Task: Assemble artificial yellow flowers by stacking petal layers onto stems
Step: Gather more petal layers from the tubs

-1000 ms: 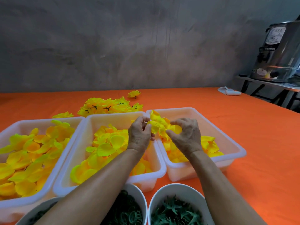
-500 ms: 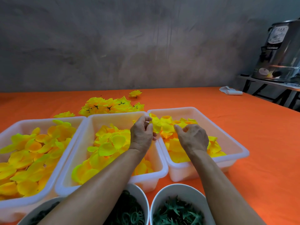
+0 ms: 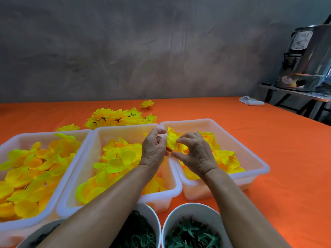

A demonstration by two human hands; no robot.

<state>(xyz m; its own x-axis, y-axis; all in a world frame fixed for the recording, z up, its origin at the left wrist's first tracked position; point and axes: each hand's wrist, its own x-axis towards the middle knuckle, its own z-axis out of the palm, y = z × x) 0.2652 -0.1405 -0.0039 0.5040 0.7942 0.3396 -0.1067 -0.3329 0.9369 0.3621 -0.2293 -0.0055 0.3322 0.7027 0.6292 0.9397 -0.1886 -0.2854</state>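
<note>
Both hands meet over the gap between the middle white tub and the right white tub. My left hand pinches a small yellow petal layer at its left side. My right hand pinches the same petal layer from the right with curled fingers. Whether a stem sits under the petals is hidden by the hands. All three tubs hold loose yellow petal layers, the left tub included. A heap of assembled yellow flowers lies on the orange table behind the tubs.
Two white bowls stand at the near edge, one with green rings, one with green star-shaped parts. A single flower lies farther back. A white cloth lies at the far right, near a steel urn on a side stand.
My right hand dipped into the right tub half a second ago and has come back up to the petal layer held by my left hand.
</note>
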